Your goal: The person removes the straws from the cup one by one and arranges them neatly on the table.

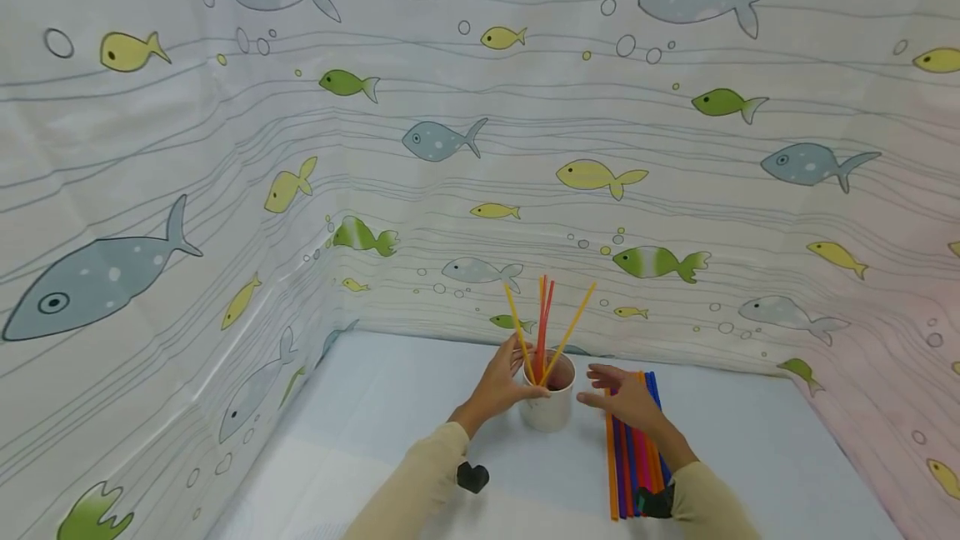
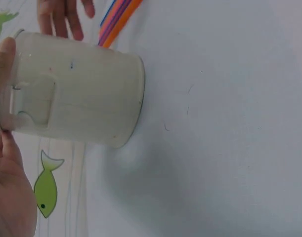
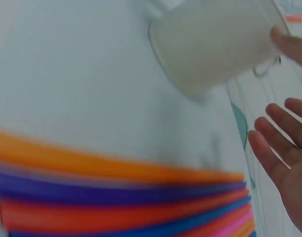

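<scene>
A white cup point(image 1: 546, 413) stands on the table with several thin straws point(image 1: 546, 315), yellow-orange and red, leaning out of its top. My left hand point(image 1: 495, 386) grips the cup near its rim, thumb on the near side and fingers around the far left side. In the left wrist view the cup point(image 2: 86, 91) fills the upper left, with the left thumb and fingers at its rim. To the right of the cup, my right hand point(image 1: 626, 397) hovers with fingers spread, holding nothing. The right wrist view shows its fingers point(image 3: 277, 138) apart from the cup point(image 3: 215, 44).
A row of colored straws point(image 1: 633, 457), orange, purple, red, blue and pink, lies side by side on the white table point(image 1: 750, 457) beneath the right hand. Behind and beside the table hangs a fish-patterned sheet point(image 1: 420, 190).
</scene>
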Available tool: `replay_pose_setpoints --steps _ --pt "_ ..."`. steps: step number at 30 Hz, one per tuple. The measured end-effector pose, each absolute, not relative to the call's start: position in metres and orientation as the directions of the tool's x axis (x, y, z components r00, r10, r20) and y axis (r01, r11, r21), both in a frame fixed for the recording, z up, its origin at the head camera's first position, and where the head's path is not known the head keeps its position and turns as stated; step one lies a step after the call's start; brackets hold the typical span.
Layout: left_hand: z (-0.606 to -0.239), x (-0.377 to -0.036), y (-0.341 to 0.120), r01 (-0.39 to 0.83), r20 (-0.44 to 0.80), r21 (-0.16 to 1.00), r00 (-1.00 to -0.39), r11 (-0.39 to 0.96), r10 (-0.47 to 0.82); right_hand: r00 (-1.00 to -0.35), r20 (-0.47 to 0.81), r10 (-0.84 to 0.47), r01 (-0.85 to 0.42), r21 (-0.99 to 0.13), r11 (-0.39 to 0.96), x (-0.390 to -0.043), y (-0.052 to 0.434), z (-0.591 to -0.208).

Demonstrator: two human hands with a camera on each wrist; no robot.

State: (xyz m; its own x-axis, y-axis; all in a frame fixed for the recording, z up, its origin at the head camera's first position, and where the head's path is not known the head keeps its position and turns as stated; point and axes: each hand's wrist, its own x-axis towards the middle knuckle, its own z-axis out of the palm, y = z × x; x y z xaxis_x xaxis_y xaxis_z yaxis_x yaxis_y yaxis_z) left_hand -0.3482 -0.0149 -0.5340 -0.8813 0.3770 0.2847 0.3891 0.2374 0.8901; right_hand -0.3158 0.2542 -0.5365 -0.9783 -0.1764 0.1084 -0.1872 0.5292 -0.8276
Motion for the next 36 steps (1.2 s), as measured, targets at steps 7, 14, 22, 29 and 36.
replay_pose_setpoints --steps 7,14,22,29,36 --pt "-0.539 -0.346 -0.016 0.377 0.279 0.901 -0.883 0.216 0.378 -0.963 0.112 -0.245 -0.215 -0.867 0.449 -0.328 0.217 -0.52" --pt "-0.543 -0.345 -0.016 0.356 0.258 0.909 -0.889 0.218 0.377 -0.95 0.179 -0.256 -0.268 -0.887 0.375 -0.329 0.198 -0.498" --pt "-0.541 -0.346 -0.016 0.368 0.268 0.906 -0.881 0.21 0.389 -0.927 0.201 -0.318 -0.329 -0.842 0.427 -0.334 0.19 -0.495" --pt "-0.538 -0.346 -0.018 0.399 0.298 0.897 -0.865 0.191 0.404 -0.901 0.161 -0.403 -0.351 -0.817 0.457 -0.335 0.193 -0.493" --pt "-0.53 -0.347 -0.018 0.426 0.303 0.877 -0.85 0.224 0.43 -0.862 0.18 -0.474 -0.418 -0.781 0.464 -0.344 0.2 -0.49"
